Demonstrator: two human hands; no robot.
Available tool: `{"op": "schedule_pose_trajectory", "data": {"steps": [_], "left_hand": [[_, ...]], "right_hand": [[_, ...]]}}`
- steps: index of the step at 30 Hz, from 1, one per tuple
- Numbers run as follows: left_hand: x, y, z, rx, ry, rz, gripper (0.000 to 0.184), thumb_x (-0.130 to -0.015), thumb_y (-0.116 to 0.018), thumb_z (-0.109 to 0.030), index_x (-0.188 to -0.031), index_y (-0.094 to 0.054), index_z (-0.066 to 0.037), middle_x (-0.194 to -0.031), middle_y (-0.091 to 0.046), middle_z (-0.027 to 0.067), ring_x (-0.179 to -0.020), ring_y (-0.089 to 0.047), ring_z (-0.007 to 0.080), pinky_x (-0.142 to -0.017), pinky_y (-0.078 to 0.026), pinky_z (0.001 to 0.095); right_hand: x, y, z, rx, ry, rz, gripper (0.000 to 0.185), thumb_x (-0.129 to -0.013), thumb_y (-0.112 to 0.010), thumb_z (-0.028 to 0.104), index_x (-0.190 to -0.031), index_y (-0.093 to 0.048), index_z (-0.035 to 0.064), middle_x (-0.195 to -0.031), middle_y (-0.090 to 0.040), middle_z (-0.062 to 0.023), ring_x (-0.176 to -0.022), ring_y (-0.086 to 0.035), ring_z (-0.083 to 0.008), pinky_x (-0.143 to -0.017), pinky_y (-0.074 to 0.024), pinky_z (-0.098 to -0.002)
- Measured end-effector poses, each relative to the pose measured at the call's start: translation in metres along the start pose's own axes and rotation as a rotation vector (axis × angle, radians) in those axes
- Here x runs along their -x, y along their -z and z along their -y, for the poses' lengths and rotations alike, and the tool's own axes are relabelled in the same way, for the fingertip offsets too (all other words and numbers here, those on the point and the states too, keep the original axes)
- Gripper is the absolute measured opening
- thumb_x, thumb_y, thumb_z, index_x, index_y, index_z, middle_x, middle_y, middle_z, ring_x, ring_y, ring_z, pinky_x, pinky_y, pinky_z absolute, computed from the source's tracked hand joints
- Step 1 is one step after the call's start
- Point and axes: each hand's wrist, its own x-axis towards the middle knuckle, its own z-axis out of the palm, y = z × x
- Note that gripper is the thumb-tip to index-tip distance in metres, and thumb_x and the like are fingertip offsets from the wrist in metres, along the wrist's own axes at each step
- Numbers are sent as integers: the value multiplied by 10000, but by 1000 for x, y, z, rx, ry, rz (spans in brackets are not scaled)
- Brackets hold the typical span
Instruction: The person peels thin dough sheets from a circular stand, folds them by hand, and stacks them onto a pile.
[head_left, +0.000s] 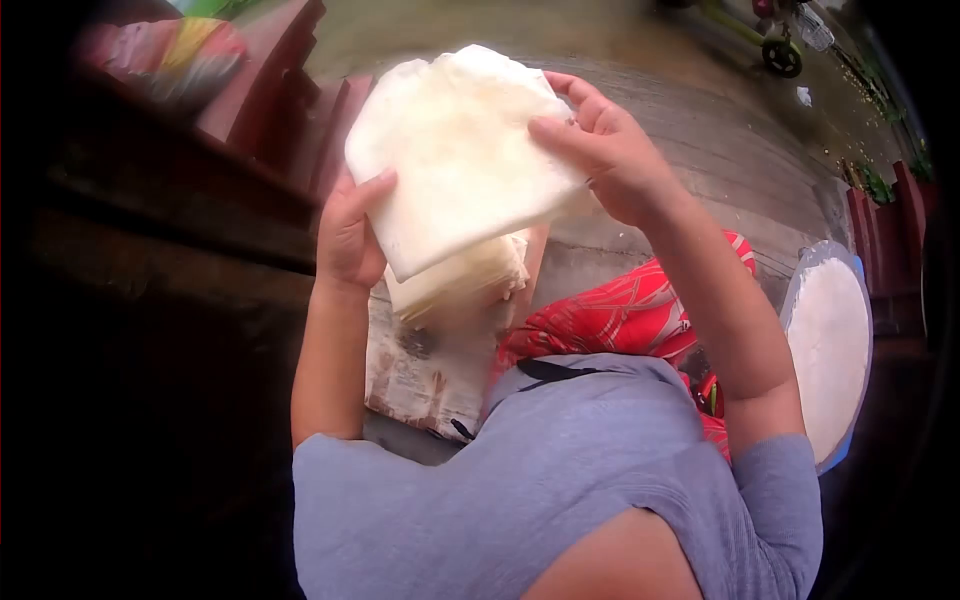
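A flat, cream-white sheet with an uneven far edge is held up between my two hands. My left hand grips its left edge, the thumb on top. At the right edge my right hand pinches it, thumb on top and fingers partly behind. Below the sheet, a stack of similar pale sheets lies on a worn wooden board; the held sheet hides part of the stack.
To the right stands a round tray with a white surface and blue-grey rim. Dark red wooden pieces and a colourful bag are at the upper left. A wheel shows at the upper right.
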Motion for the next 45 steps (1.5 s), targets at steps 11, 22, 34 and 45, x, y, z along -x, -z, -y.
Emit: {"op": "schedule_pose_trajectory", "data": {"steps": [11, 22, 34, 45], "left_hand": [[62, 132, 94, -231, 333, -417, 427, -833, -587, -7, -1245, -478, 14, -1175, -592, 127, -1049, -591, 191, -926, -459, 325], [-35, 113, 104, -1733, -116, 278, 513, -970, -400, -348, -1437, -319, -150, -1529, -230, 73, -1410, -185, 321, -1102, -188, 526], [-74, 148, 103, -1660, -178, 341, 497, -916, -546, -219, -1383, -416, -110, -1478, -331, 122, -1382, -261, 336, -1100, -240, 439], [-56, -18, 86, -1399, -291, 572, 307, -892, -545, -19, -1197, -584, -8, -1315, -527, 130, -1309, -403, 293, -1065, -308, 384]], "right_hand": [[-5, 12, -175, 353, -596, -163, 589, -782, -689, 95, -1303, -423, 20, -1062, -571, -116, -928, -577, -197, -730, -484, -309], [31, -36, -153, 1386, 388, 479, 473, -873, -546, 427, -1210, -573, 96, -1300, -537, -57, -1264, -441, -239, -1080, -312, -396], [60, 2, -106, 1303, 560, 369, 382, -829, -602, 267, -1160, -579, 78, -1289, -527, -112, -1231, -462, -247, -1048, -340, -395], [359, 270, -9, 1594, -456, -1163, 120, -779, -588, 109, -880, -651, 92, -969, -613, -114, -926, -594, -313, -795, -491, -410]]}}
